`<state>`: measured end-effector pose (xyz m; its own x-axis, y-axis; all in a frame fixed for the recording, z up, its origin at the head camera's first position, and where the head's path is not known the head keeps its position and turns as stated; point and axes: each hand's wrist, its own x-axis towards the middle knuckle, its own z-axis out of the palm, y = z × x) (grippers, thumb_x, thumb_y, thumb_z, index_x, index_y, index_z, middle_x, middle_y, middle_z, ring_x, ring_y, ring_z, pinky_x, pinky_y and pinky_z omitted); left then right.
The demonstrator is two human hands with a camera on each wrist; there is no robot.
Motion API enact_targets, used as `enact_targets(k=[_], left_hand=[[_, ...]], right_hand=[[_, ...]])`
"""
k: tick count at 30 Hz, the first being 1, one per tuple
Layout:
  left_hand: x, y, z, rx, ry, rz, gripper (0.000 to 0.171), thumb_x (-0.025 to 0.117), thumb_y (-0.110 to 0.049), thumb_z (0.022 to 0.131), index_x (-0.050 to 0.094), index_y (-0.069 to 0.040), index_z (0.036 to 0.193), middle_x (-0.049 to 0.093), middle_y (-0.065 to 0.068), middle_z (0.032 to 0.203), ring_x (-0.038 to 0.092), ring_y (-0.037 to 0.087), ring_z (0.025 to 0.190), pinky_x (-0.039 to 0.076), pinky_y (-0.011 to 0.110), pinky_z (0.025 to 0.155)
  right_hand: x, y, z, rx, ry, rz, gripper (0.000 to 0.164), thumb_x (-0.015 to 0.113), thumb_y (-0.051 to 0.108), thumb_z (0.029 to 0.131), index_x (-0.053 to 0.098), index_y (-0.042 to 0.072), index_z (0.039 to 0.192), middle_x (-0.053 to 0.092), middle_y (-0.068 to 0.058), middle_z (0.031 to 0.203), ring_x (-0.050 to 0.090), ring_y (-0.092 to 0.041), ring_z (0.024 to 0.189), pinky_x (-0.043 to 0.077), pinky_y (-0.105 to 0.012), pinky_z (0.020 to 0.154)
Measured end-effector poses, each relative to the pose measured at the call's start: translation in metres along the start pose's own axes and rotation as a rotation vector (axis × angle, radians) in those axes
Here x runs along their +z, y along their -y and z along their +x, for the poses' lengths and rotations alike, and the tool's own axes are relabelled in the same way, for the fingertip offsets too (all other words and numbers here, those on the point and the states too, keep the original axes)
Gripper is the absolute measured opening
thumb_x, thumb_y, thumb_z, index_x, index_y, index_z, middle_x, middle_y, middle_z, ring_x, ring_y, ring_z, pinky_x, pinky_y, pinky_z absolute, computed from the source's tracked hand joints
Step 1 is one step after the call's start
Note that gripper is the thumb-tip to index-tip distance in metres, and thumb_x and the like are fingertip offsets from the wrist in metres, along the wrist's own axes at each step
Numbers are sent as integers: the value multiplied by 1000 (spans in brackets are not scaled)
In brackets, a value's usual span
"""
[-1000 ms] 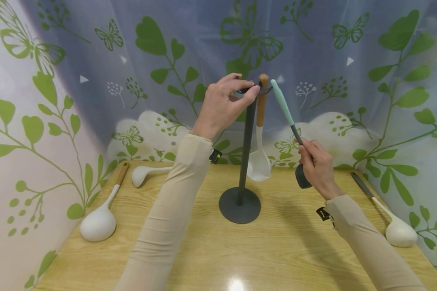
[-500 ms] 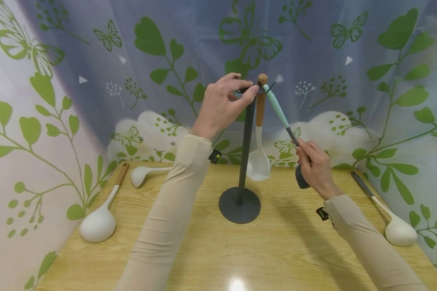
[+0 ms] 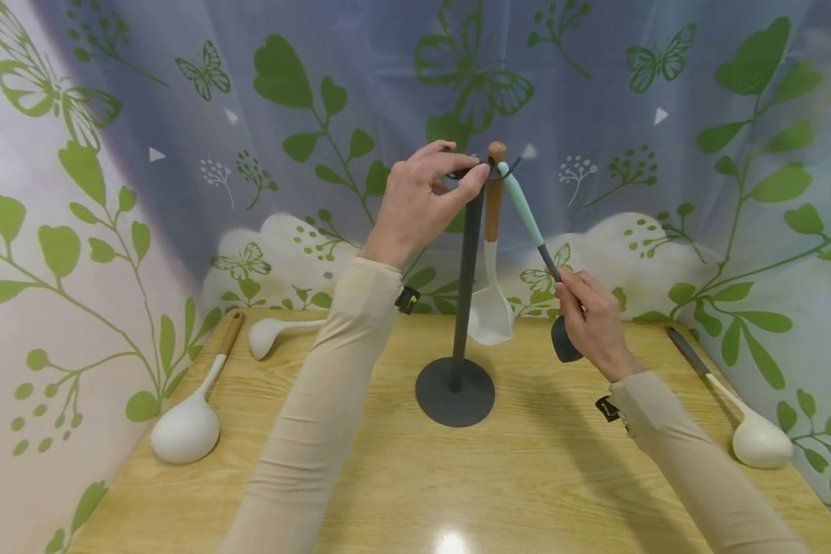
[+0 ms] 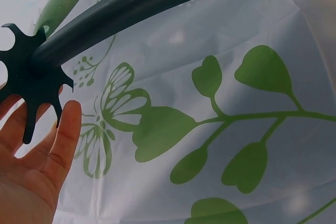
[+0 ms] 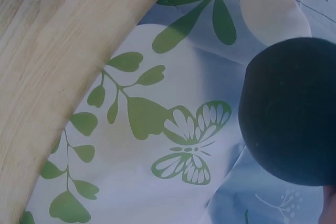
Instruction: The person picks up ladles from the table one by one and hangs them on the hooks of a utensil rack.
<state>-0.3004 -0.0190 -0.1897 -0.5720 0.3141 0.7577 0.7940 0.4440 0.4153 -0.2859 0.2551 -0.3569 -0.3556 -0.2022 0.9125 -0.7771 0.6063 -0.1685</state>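
Observation:
My left hand (image 3: 422,196) holds the top of a dark utensil stand (image 3: 464,285), thumb and fingers at its hook plate (image 4: 23,77). From one hook hangs a white ladle (image 3: 492,319) with a wooden handle. My right hand (image 3: 592,315) grips a dark ladle (image 3: 566,340) by its neck, bowl down. Its mint handle (image 3: 522,208) slants up to the left, the end overlapping a hook beside the wooden handle. In the left wrist view that green handle (image 4: 63,1) has its holed end right at the plate. The right wrist view shows the dark bowl (image 5: 294,114).
On the wooden table (image 3: 402,485) a white ladle with wooden handle (image 3: 185,431) lies at left. Another white ladle (image 3: 266,336) lies behind the left forearm. A cream ladle with dark handle (image 3: 760,441) lies at right. Patterned curtain (image 3: 360,92) encloses the table.
The right hand has moved left, bringing the mint handle's end from right of the hook to overlapping it. The left hand stays on the stand's top.

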Motion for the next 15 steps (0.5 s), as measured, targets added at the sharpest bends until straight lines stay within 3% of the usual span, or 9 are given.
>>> enact_targets(k=[5,15], left_hand=[[0,0,1,12,-1,14,35,54,-42,93,73,-16,109,68,2,115,64,11,83,54,28,75],[1,0,0,5,3,0,35,55,-41,93,73,-16,109,68,2,116,50,3,115,55,27,75]], right_hand=[[2,1,-1,-6,17,30,39,62,-16,80,67,0,115,57,-10,73,48,-9,54,38,-21,44],[9,3,-5,2,40,64,39,64,-17,78,68,0,112,59,-7,70,53,-9,57,48,-20,49]])
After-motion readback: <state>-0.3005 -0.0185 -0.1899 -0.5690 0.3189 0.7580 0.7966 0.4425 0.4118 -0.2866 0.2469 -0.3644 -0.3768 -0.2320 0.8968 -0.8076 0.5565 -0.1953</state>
